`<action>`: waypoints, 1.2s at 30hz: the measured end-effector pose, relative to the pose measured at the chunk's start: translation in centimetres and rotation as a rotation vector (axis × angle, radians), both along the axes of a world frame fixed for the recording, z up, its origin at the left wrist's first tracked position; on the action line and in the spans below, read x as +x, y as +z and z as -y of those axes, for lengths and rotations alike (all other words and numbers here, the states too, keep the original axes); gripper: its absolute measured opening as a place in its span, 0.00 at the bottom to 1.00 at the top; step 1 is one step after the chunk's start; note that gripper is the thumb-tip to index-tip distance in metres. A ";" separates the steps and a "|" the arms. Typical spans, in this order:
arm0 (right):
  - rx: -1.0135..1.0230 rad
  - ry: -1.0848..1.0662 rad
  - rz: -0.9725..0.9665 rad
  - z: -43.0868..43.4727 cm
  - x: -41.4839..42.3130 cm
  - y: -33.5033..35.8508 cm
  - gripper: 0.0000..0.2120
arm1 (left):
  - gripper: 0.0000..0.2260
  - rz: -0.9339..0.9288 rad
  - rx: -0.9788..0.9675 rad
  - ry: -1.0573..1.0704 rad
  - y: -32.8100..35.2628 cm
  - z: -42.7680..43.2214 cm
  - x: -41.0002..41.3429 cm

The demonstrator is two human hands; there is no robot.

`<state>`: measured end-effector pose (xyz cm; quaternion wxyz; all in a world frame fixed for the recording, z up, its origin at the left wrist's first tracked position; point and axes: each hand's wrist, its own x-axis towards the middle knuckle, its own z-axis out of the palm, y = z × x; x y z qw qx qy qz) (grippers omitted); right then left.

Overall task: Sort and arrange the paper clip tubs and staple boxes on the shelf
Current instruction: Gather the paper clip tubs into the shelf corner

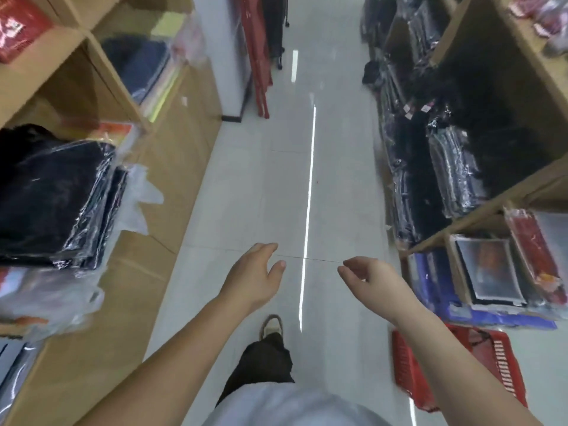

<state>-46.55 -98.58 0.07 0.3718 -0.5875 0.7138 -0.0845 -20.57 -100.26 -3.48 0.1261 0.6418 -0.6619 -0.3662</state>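
1. Between two shelf runs, on the pale floor [261, 195] of a shop aisle, the person strides with one shoe [272, 325] forward. No paper clip tubs and no staple boxes show anywhere in view. The main risk is stopping at the wrong bay, since both sides hold only wrapped dark garments [52, 195].
2. The left hand [255, 275] has its grip released, fingers relaxed and apart, holding nothing. The right hand [368, 278] has its fingers loosely curled, thumb near forefinger, with nothing visible between them. Nothing can be dropped yet, but neither hand is ready to steady a stack.
3. A red basket [455, 364] sits on the floor just beside the right shelf [491, 210], close to the walking line. A foot drifting right could catch its rim and cause a trip.
4. Loose plastic wrapping [138, 198] hangs out past the edge of the left shelf [172, 155] at arm level. A swinging left arm could snag it and pull the garment pile down.
5. The floor is glossy and mirrors a strip light. The view's edges are smeared, which suggests a quick pace, so a slip seems possible.
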 end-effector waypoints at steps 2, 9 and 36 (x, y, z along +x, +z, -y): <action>0.001 -0.016 -0.006 5.2 -1.6 0.7 0.20 | 0.24 -0.012 -0.010 -0.055 0.7 6.0 -2.1; -0.056 -0.164 -0.014 19.1 -9.8 2.0 0.19 | 0.24 0.014 0.049 -0.238 1.9 24.2 -11.3; -0.041 -0.327 -0.017 76.7 -30.4 4.2 0.28 | 0.19 -0.042 -0.066 -0.405 2.7 85.2 -35.9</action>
